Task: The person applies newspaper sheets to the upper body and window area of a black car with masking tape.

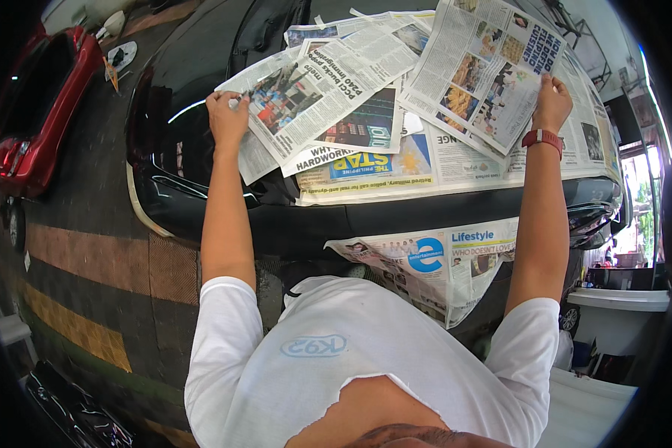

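My left hand pinches the left corner of a newspaper sheet that slants across other sheets. A small pale bit shows between its fingers, too small to identify. My right hand, with a red band on the wrist, grips the edge of another newspaper sheet, raised at a tilt. Beneath both, several overlapping newspaper sheets cover part of a black car. One more newspaper sheet hangs below the car's bumper, in front of my body.
A red car stands at the far left. Tiled flooring runs between the cars. Part of another black vehicle shows at lower left. On the right are a white counter and a bright opening.
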### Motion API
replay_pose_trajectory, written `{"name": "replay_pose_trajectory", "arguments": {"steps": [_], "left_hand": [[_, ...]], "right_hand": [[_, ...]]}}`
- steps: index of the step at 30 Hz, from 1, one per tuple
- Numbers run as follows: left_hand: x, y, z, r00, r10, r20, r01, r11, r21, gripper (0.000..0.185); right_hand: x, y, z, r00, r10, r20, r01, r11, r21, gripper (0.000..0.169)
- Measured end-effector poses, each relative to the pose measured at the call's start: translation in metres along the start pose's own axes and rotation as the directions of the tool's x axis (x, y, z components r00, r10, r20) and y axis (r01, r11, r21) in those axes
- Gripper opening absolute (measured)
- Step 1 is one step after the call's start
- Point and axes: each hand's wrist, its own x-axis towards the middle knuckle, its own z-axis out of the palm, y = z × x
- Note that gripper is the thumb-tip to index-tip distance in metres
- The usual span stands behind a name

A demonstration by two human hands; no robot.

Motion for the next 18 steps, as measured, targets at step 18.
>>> {"name": "replay_pose_trajectory", "arguments": {"steps": [18], "left_hand": [[0.064,0.086,-0.091,0.958,-0.039,0.283,0.285,0.206,-0.936,0.024]], "right_hand": [[-0.051,-0.054,0.044,0.970,-0.158,0.182,0.167,0.986,-0.031,0.040]]}}
